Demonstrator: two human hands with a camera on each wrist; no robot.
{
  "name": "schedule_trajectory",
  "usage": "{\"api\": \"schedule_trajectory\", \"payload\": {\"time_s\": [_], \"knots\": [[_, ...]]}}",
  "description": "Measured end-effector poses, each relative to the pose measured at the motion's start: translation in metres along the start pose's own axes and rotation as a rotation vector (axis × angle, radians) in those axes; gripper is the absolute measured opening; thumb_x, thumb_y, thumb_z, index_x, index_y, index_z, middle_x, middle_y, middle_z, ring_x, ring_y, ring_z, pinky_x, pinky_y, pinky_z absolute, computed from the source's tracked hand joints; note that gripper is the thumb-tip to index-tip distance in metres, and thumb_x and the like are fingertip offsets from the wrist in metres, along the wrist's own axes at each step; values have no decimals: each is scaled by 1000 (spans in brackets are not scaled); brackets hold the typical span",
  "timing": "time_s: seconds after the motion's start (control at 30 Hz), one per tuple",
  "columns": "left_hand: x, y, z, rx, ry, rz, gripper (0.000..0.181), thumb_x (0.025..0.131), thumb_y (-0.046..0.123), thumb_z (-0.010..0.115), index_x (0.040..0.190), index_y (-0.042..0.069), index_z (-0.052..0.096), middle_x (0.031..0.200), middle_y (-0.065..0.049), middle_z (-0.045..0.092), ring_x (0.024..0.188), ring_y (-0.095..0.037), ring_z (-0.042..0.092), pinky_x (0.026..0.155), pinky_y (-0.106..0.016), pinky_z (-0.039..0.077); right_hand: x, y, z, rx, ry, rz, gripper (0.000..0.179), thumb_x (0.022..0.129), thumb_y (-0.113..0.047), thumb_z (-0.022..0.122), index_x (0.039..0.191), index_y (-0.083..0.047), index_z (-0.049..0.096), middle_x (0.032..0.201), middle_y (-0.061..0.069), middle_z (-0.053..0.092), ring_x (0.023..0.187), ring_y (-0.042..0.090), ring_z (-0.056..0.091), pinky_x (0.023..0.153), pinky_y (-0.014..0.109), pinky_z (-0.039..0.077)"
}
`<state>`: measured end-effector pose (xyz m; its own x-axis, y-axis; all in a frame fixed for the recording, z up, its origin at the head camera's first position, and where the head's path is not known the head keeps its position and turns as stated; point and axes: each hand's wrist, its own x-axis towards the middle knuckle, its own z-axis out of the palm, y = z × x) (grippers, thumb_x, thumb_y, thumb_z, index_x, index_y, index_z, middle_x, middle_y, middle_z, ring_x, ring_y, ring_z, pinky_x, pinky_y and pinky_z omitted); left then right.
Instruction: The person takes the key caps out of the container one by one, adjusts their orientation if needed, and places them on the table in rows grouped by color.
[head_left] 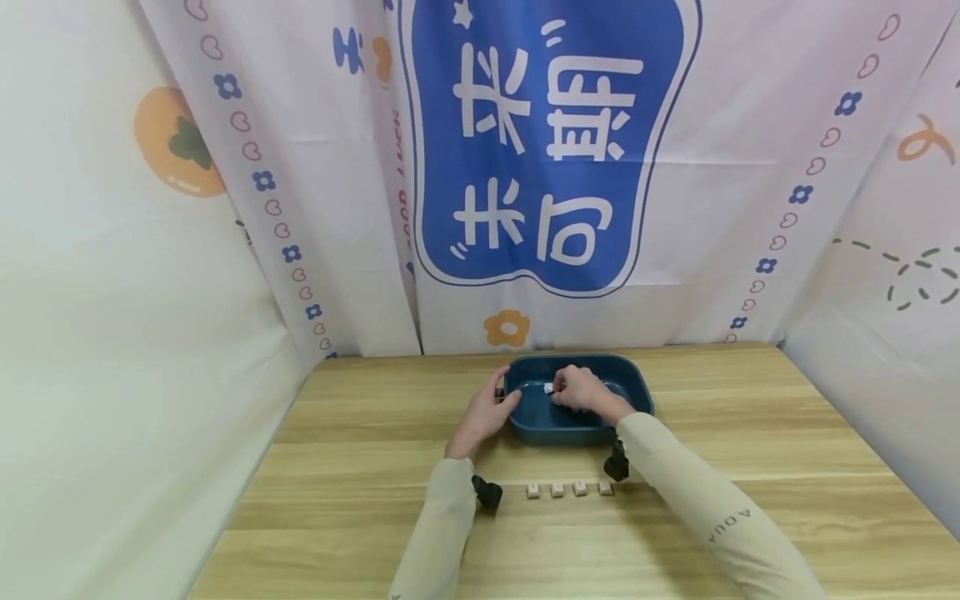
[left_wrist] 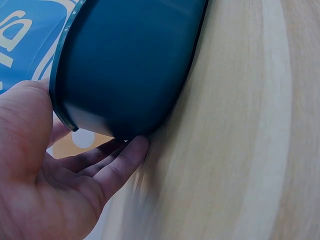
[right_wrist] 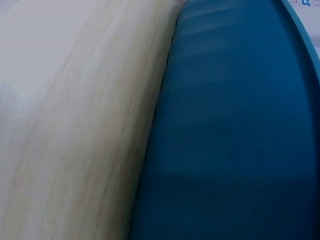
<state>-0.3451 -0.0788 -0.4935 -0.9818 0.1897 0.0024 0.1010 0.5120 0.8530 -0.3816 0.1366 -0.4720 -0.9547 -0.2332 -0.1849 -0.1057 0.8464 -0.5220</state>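
A dark teal plastic bin [head_left: 577,436] with rounded corners sits on the table. My left hand [head_left: 484,413] grips its left end, thumb over the rim; in the left wrist view this hand's fingers [left_wrist: 125,162] lie against the outer wall near the base. Reaching in over the front rim, my right hand [head_left: 583,390] pinches a small white keycap [head_left: 549,388] at its fingertips. The right wrist view holds only the bin's outer side [right_wrist: 230,120] and tabletop, with the hand hidden. In front of the bin, several pale keycaps [head_left: 557,491] stand in a spaced row.
The wood-grain table [head_left: 360,500] reaches back to a printed cloth [head_left: 360,275] hanging behind the bin. White cloth also hangs along both sides. Black wrist cameras [head_left: 488,493] sit under the forearms, close to the two ends of the keycap row.
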Motion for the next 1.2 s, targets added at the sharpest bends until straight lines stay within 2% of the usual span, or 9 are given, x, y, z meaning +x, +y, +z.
{"api": "schedule_trajectory", "payload": {"time_s": [0.2, 0.5, 0.9, 1.2], "knots": [[0, -1, 0, -9, 2, -1, 57, 100, 35, 54, 153, 32, 32, 144, -19, 51, 129, -33, 52, 102, -51, 47, -4, 1, -3, 16, 11, -29, 11, 92, -20, 66, 99, -12, 67, 71, 5, 64, 56, 17, 59, 49, 28, 48], [0, -1, 1, -20, -2, 11, 57, 100, 35, 54, 153, 30, 33, 143, -20, 51, 128, -32, 53, 101, -51, 47, -13, 6, -6, 60, 96, -132, 12, 92, -21, 65, 99, -12, 66, 72, 2, 65, 56, 14, 61, 50, 28, 48], [1, 0, -1, -16, 2, 18, 58, 100, 36, 55, 153, 29, 33, 144, -19, 51, 129, -33, 52, 102, -52, 46, -41, -1, -16, 126, 176, -269, 12, 93, -24, 65, 100, -14, 66, 75, 0, 63, 59, 13, 55, 54, 28, 47], [-1, 0, -1, -2, 4, 14, 57, 100, 33, 55, 153, 28, 33, 143, -20, 52, 128, -34, 53, 101, -52, 47, -55, -2, -14, 118, 215, -326, 13, 93, -25, 66, 101, -15, 66, 75, -3, 62, 60, 11, 53, 54, 26, 45]]}}
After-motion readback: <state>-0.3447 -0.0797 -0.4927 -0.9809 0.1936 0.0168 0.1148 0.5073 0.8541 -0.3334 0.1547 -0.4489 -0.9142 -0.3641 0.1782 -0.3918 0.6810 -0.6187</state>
